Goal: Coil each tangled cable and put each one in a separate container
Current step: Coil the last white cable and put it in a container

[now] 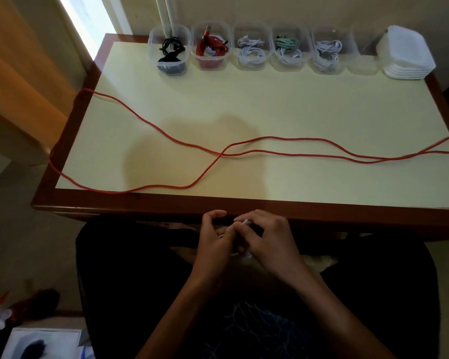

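Head view: six containers [210, 46] on desk [270, 104], five filled; one red cable [244, 151] loose; both hands [244, 234] pinching something small, unidentifiable

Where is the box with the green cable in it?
The container with the green cable sits fourth from the left in the row along the table's far edge, between two containers holding white cables.

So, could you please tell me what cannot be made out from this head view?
- What the left hand and right hand hold: their fingers cover it.
- Both ends of the red cable: they run off the table edges.
- The sixth container: too blurred to tell its contents.
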`<control>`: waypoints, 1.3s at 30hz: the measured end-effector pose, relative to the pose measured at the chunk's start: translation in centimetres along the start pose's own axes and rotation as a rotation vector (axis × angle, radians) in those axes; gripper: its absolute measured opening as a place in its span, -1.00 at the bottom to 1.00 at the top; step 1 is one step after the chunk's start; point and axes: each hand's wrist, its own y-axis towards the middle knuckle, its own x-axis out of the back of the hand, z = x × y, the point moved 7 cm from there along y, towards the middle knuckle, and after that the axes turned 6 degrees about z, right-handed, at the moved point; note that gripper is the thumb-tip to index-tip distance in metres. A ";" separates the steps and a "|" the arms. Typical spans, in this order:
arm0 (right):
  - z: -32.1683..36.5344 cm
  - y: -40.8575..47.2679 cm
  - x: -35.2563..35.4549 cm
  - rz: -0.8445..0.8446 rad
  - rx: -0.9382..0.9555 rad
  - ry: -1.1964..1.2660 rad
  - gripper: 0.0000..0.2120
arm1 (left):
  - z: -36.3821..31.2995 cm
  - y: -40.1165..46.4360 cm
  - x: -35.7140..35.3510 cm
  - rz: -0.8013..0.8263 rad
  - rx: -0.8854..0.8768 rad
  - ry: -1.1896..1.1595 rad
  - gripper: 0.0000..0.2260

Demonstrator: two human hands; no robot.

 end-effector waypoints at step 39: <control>-2.9 -2.2 -0.8 0.130 -0.353 0.976 -0.74 | -2.8 0.7 1.0 -0.040 -0.133 0.378 -0.76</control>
